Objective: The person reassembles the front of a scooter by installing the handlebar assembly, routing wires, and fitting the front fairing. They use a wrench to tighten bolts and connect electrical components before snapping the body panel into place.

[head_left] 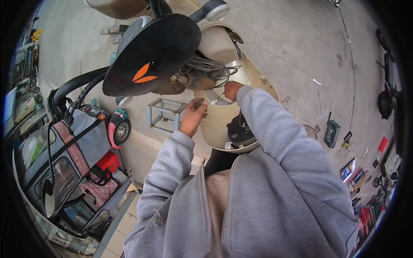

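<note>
My right hand (232, 91) is closed around a thin wire beside the open cream body shell (269, 85) of a scooter. A small white connector (214, 102) hangs at the wire's end, between my two hands. My left hand (194, 116) is just left of the connector, its fingers curled together; whatever they hold is too small to make out. Above both hands, a bundle of grey cables (208, 68) spills from behind a large black panel (157, 53) with an orange leaf-shaped mark. Inside the shell, near my body, sits a black part (241, 132).
A metal frame (165, 115) stands on the floor left of my left hand. Further left is a small grey vehicle (64, 159). A wrench (317, 81) and a dark green box (331, 134) lie on the floor at right, with several tools and a parked motorcycle (388, 86) beyond.
</note>
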{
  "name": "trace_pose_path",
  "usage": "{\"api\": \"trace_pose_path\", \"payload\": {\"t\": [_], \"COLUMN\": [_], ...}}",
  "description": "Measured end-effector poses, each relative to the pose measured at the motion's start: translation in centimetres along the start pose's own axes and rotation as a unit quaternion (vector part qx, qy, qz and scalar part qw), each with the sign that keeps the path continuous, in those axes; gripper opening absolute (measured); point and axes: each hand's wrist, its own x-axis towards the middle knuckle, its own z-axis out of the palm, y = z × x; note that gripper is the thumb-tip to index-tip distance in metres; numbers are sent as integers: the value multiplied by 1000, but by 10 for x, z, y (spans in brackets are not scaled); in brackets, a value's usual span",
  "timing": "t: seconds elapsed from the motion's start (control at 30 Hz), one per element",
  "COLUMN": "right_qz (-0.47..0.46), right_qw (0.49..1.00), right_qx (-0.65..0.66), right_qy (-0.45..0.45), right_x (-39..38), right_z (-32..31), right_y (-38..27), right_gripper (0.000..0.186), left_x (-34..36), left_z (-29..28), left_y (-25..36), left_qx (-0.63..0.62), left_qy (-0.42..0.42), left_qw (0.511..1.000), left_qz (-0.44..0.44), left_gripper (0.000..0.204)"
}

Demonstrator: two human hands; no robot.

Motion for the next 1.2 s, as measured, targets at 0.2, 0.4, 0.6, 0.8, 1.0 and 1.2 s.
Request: {"api": "trace_pose_path", "payload": {"t": [0.2, 0.4, 0.6, 0.8, 1.0, 1.2], "right_qz": [81, 151, 60, 7, -13, 6], "right_qw": [982, 865, 789, 739, 728, 694], "right_qx": [32, 340, 510, 630, 620, 678], "right_qy": [170, 336, 337, 240, 293, 243], "right_x": [-47, -43, -24, -16, -14, -15], "right_z": [-27, 23, 38, 32, 36, 32], "right_y": [-49, -60, -24, -31, -32, -32], "right_gripper": [25, 26, 20, 22, 21, 24], "left_x": [54, 63, 75, 54, 20, 30], "left_z": [33, 35, 33, 25, 4, 19], "left_y": [8, 1, -13, 10, 44, 66], "left_qx": [-215, -278, -328, -257, 469, 668], "left_qy": [31, 33, 10, -5, 102, 79], "left_qw": [976, 960, 944, 966, 837, 532], "left_qz": [8, -9, 21, -7, 264, 515], "left_gripper": [35, 26, 28, 45, 25, 47]}}
